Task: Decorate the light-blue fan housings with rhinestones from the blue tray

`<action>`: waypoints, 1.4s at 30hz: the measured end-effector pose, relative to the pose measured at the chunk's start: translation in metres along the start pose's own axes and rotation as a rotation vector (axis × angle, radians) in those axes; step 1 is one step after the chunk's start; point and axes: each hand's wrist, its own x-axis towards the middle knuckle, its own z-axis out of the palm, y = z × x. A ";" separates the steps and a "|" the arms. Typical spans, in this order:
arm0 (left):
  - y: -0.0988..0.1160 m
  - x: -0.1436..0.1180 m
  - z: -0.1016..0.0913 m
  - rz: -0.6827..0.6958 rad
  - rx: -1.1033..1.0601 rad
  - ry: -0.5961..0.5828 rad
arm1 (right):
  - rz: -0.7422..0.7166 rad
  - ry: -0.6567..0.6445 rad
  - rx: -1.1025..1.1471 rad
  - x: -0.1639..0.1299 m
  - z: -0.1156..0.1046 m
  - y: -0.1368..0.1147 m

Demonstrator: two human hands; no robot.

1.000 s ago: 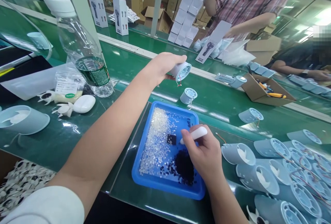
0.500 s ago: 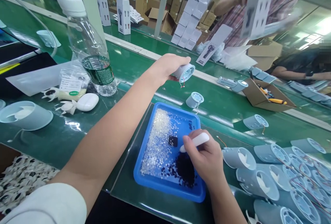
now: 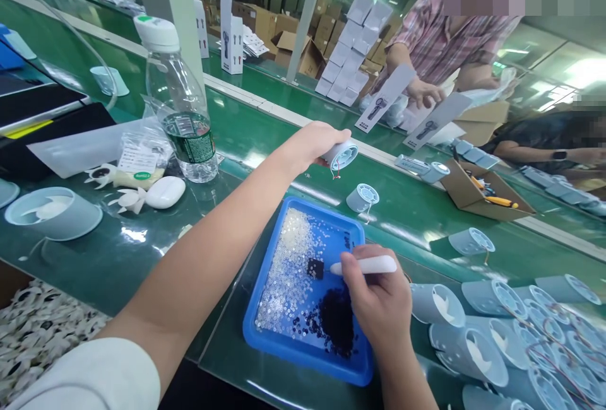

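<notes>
1. The left hand [image 3: 312, 145] is stretched forward over the green belt [image 3: 265, 132], its fingers wrapped around a small pale blue plastic fan housing [image 3: 341, 155]. The open, spoked end faces toward the right hand, and a thin red wire dangles beneath it.

2. The right hand [image 3: 379, 303] is closed around a white pen-shaped tool [image 3: 367, 265], held like a pencil. Its tip points toward the left hand, over the blue tray [image 3: 265, 334] lying just under and in front of this hand.

3. The tray holds a spread of tiny clear rings on the side nearer the left arm, a heap of small dark pieces just under the right hand, and one small black square near the tool's tip.

4. The housing looks light, thin-walled and stiff, so a gentle grip around its round wall should be enough. Squeezing hard could flex it, and the wire looks easy to snag, so it is best kept clear of the fingers.

5. The smooth plastic may be a bit slippery. Holding it by the solid wall, not by the spokes, seems safest.

6. The tiny tray parts are likely too small and loose to pinch well.

7. Another housing [image 3: 362, 198] stands on the belt between the two hands, just beyond the tray. More are heaped to the outside of the right hand.

8. A water bottle [image 3: 182, 113] stands to the outside of the left arm.
</notes>
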 end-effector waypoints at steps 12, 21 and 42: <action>-0.008 -0.002 0.031 -0.128 0.031 -0.009 | 0.385 0.405 0.411 0.008 -0.005 0.002; -0.001 -0.013 0.047 -0.160 0.116 -0.113 | 0.525 0.420 0.578 0.012 -0.007 0.012; 0.004 -0.025 0.060 -0.125 0.241 -0.137 | 0.531 0.388 0.458 0.014 -0.010 0.005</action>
